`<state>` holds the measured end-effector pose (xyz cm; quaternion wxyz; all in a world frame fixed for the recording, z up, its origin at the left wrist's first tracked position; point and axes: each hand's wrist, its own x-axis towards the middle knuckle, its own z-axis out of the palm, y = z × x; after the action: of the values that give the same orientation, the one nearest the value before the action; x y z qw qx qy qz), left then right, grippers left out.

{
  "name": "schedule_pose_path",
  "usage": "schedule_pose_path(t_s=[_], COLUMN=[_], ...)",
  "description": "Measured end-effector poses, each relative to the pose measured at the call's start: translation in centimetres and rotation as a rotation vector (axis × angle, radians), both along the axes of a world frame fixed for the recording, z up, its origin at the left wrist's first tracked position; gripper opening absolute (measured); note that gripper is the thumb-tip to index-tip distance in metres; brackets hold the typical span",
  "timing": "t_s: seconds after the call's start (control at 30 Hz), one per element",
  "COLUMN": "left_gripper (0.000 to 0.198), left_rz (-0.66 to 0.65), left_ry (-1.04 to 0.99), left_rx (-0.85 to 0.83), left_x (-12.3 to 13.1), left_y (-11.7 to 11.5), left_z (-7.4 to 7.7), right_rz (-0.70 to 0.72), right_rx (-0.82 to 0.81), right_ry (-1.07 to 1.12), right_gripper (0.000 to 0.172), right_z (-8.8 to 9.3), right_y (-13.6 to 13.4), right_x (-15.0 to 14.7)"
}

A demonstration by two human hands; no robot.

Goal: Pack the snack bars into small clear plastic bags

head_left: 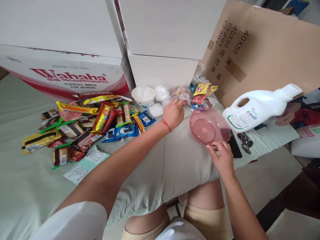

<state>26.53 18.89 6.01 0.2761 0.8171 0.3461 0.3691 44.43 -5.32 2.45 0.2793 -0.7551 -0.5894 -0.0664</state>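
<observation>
My left hand (174, 112) reaches forward over the pillow, a red string round its wrist. Its fingers are curled onto a clear wrapped snack packet (182, 94) at the far edge of the pillow. My right hand (223, 157) pinches the near rim of a pink transparent plastic plate (208, 126) that lies on the pillow's right side. A small heap of colourful wrapped sweets (203, 91) sits just beyond the plate.
Several snack bars and wrappers (82, 125) lie spread on the bed at left. A white paper cup (143, 95) and white boxes (162, 43) stand behind. A white detergent jug (260, 106), keys (245, 141) and a cardboard sheet (257, 50) are at right.
</observation>
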Motion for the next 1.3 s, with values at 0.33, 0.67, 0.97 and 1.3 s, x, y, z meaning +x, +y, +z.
schedule_pose_path(t_s=[0.33,0.67,0.97,1.3], left_gripper=[0.067,0.045,0.045,0.035], left_rz=[-0.396,-0.365,-0.240,-0.068], left_ry=[0.481,0.599,0.529,0.345], left_rx=[0.309,0.446,0.496,0.509], left_x=[14.2,5.2,-4.7,-5.1], left_y=[7.9,5.2,-0.6,-4.5], left_z=[-3.6,-5.1,-5.4,-8.8], right_rz=[-0.007,0.030,-0.014,-0.049], right_rx=[-0.066,-0.007,0.046,0.112], right_ry=[0.041,0.021,-0.026,-0.085], right_gripper=[0.014,0.010,0.021,0.033], right_z=[0.4,0.4,-0.4,-2.7], right_y=[-4.3,-4.3,1.2,9.6], right_x=[-0.6,0.6,2.3,5.3])
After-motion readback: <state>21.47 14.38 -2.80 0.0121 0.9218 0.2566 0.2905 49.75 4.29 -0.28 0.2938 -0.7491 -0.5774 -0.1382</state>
